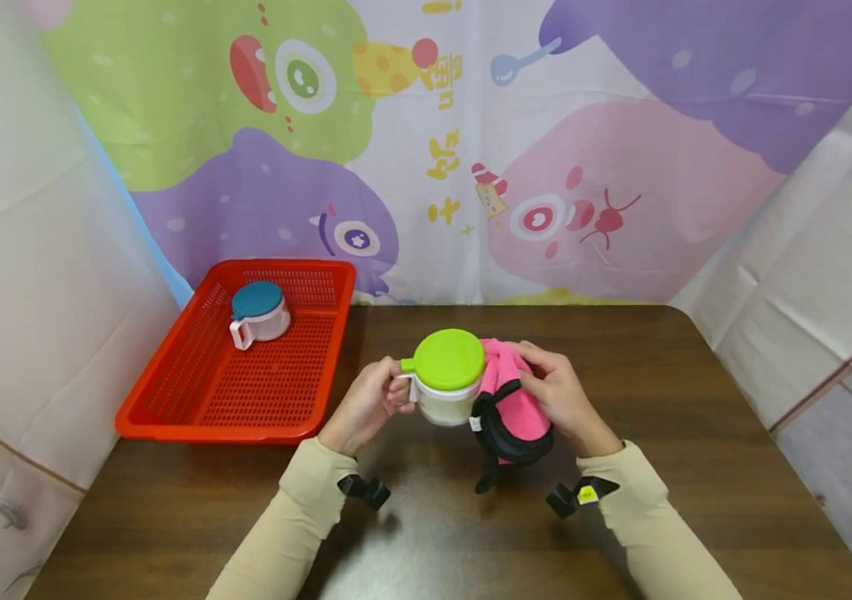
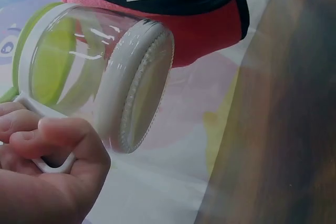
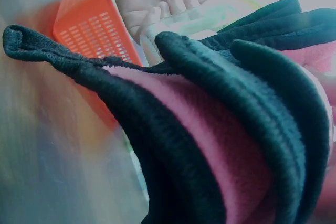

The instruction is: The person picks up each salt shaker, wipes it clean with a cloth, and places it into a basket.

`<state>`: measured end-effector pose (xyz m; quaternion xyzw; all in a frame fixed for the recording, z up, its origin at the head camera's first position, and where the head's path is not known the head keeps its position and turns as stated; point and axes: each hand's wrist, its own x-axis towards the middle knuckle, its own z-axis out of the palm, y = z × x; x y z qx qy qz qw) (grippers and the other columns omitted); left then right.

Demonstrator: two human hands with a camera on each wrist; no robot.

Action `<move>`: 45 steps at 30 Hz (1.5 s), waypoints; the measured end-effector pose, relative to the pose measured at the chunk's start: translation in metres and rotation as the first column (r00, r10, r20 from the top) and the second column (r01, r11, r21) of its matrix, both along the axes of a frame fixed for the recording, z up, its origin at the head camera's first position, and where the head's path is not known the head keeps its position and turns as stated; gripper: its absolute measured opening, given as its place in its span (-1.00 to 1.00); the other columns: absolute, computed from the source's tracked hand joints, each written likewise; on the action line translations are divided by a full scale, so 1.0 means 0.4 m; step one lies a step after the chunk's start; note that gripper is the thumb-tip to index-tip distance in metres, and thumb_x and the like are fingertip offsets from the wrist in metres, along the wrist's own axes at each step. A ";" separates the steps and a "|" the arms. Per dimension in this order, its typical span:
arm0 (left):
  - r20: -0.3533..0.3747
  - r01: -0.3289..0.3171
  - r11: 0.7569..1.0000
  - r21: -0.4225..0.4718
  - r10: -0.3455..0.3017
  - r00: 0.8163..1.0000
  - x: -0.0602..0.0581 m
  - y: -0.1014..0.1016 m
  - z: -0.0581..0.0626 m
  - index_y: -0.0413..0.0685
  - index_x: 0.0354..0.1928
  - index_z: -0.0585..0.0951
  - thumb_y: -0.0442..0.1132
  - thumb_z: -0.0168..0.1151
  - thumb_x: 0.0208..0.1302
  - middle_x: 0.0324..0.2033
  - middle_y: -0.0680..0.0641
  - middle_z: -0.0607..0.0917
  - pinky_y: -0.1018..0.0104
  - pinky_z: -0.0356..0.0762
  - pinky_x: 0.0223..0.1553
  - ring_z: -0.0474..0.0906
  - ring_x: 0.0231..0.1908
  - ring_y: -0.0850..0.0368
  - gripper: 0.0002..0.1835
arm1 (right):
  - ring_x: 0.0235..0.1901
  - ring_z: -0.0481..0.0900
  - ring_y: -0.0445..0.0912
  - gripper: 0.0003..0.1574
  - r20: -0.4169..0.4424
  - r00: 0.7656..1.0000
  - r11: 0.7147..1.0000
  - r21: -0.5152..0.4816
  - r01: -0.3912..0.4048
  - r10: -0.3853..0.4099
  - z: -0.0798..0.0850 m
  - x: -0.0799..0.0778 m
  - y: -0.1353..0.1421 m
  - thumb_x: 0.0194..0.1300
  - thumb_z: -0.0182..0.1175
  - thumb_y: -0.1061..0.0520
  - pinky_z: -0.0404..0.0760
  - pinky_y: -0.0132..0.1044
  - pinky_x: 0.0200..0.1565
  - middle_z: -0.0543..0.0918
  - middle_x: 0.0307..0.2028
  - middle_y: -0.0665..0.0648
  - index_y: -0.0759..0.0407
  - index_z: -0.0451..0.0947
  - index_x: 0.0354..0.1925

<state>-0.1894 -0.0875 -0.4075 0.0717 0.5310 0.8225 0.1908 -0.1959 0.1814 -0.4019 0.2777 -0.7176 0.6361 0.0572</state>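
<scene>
My left hand (image 1: 372, 398) grips the white handle of a clear seasoning jar (image 1: 447, 407) with a green lid (image 1: 450, 358). The jar is held above the table, and white contents show in its lower part (image 2: 139, 93). In my right hand (image 1: 563, 393) is a pink cloth (image 1: 522, 410) with black edging and a black loop, pinched between thumb and fingers. Folds of the cloth (image 3: 210, 124) fill much of the right wrist view. The cloth lies against the right side of the jar in the head view.
A red plastic basket (image 1: 227, 435) stands at the left of the brown table (image 1: 666, 392). Inside it sits a similar jar (image 1: 270, 323) with a blue lid and white handle. A cartoon-printed curtain (image 1: 426, 250) hangs behind the table.
</scene>
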 end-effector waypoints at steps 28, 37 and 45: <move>0.022 -0.051 0.999 -0.012 0.051 0.998 0.006 0.017 -0.007 0.05 -0.79 0.18 -0.28 -0.26 0.23 -0.80 0.15 0.20 0.39 0.20 -0.53 0.06 -0.71 0.24 -0.61 | -0.28 0.43 -0.14 -0.59 -0.156 0.988 0.909 0.409 0.082 -0.018 0.107 -0.027 0.038 0.20 0.20 0.39 0.48 -0.40 -0.25 0.58 -0.28 0.18 0.33 0.59 0.05; 0.010 -0.041 0.999 -0.030 0.042 0.999 0.011 0.030 -0.013 0.04 -0.80 0.17 -0.27 -0.27 0.23 -0.81 0.15 0.19 0.39 0.19 -0.54 0.07 -0.71 0.24 -0.60 | -0.31 0.45 -0.12 -0.60 -0.236 0.972 0.868 0.485 0.104 0.016 0.147 -0.035 0.040 0.18 0.23 0.36 0.48 -0.38 -0.30 0.59 -0.32 0.12 0.27 0.62 0.03; 0.010 -0.017 0.999 -0.036 0.017 1.000 0.018 0.040 -0.019 0.02 -0.78 0.17 -0.28 -0.26 0.23 -0.80 0.14 0.19 0.37 0.21 -0.51 0.06 -0.70 0.24 -0.62 | -0.33 0.44 -0.12 -0.55 -0.299 0.953 0.787 0.599 0.146 0.051 0.194 -0.029 0.023 0.18 0.28 0.29 0.45 -0.33 -0.32 0.57 -0.33 0.08 0.22 0.62 0.07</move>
